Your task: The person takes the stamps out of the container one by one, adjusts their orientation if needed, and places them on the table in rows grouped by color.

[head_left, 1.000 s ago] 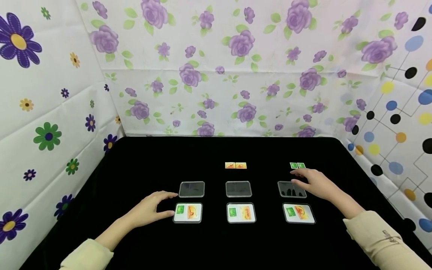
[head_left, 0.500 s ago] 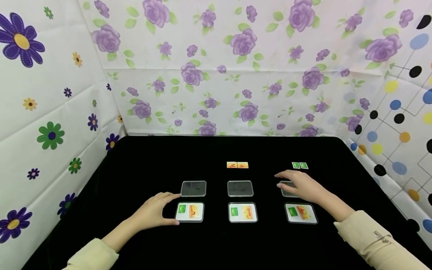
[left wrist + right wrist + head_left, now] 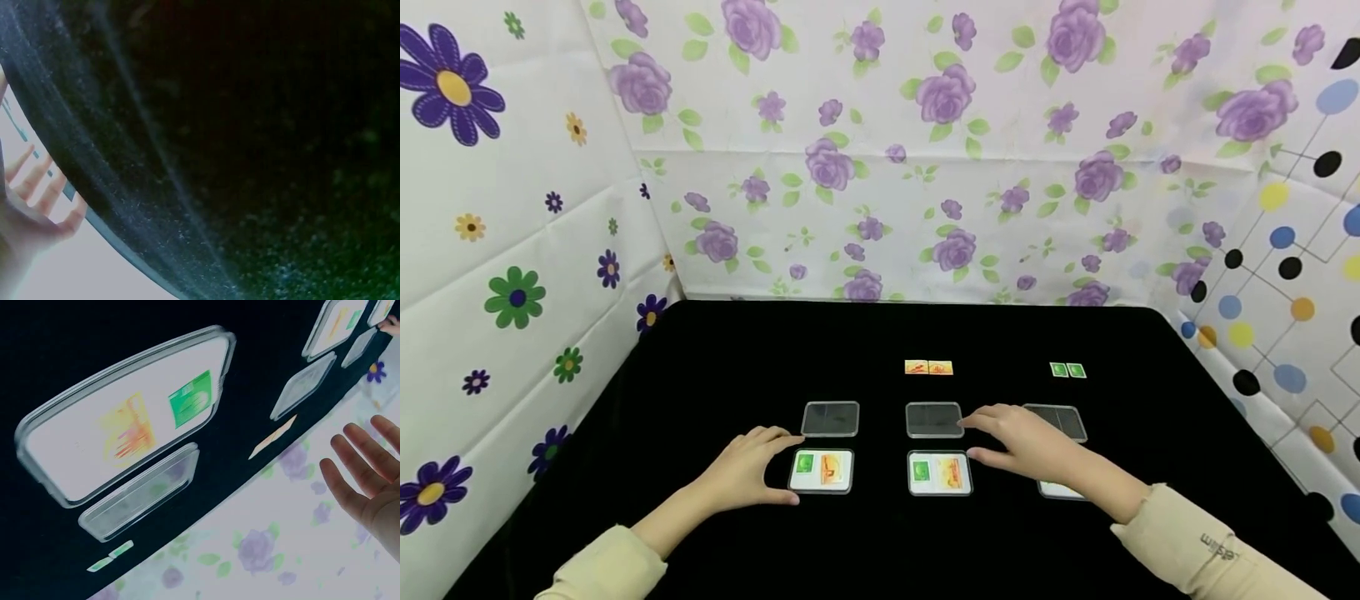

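Note:
My left hand (image 3: 741, 471) is beside a shallow clear case (image 3: 821, 472) that holds a white insert with a green and an orange stamp-like piece. Its thumb and fingers are spread at the case's left side; whether they touch it I cannot tell. My right hand (image 3: 1026, 442) hovers by the right edges of the middle case (image 3: 940, 473) and the clear lid (image 3: 934, 420) behind it, fingers extended, holding nothing. The right-hand case (image 3: 125, 419), partly hidden by my forearm in the head view, shows whole in the right wrist view.
Two more clear lids, left (image 3: 831, 419) and right (image 3: 1063, 421), lie behind their cases. Farther back are a pair of orange stamp-like pieces (image 3: 928, 367) and a green pair (image 3: 1067, 370). Patterned cloth walls (image 3: 880, 150) enclose the black table (image 3: 760, 350).
My right hand has moved left from the right lid to the middle case and lid, uncovering the green pair. The left hand has barely moved.

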A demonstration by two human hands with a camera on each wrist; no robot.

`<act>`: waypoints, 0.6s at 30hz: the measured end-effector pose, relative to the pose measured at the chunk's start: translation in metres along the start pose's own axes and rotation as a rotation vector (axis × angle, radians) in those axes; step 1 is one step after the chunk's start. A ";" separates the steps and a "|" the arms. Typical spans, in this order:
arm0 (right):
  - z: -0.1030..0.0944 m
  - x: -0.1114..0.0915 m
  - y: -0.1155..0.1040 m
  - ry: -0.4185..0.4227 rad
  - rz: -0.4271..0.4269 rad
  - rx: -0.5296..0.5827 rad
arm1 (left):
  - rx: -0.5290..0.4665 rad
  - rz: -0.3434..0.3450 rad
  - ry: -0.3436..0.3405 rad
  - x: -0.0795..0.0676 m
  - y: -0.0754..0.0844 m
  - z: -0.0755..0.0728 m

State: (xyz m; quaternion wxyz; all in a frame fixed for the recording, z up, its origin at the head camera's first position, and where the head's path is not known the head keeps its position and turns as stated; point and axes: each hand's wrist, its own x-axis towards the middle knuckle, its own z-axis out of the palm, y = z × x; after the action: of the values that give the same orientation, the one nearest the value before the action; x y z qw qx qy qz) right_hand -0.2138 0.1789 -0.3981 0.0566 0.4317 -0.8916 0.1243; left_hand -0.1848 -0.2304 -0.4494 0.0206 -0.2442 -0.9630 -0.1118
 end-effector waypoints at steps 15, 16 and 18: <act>0.006 0.015 -0.033 -0.011 -0.115 -0.017 | -0.008 0.015 0.006 0.000 0.002 0.000; 0.006 0.016 -0.035 -0.015 -0.120 -0.021 | -0.006 0.015 0.006 0.000 0.002 0.000; 0.007 0.019 -0.039 -0.031 -0.124 -0.022 | -0.002 0.017 0.008 0.000 0.002 0.001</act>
State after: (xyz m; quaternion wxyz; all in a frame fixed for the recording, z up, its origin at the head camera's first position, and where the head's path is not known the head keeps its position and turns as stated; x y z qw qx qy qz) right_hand -0.1949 0.1390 -0.3940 0.0551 0.4873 -0.8652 0.1043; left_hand -0.1836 -0.2283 -0.4499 0.0253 -0.2518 -0.9607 -0.1138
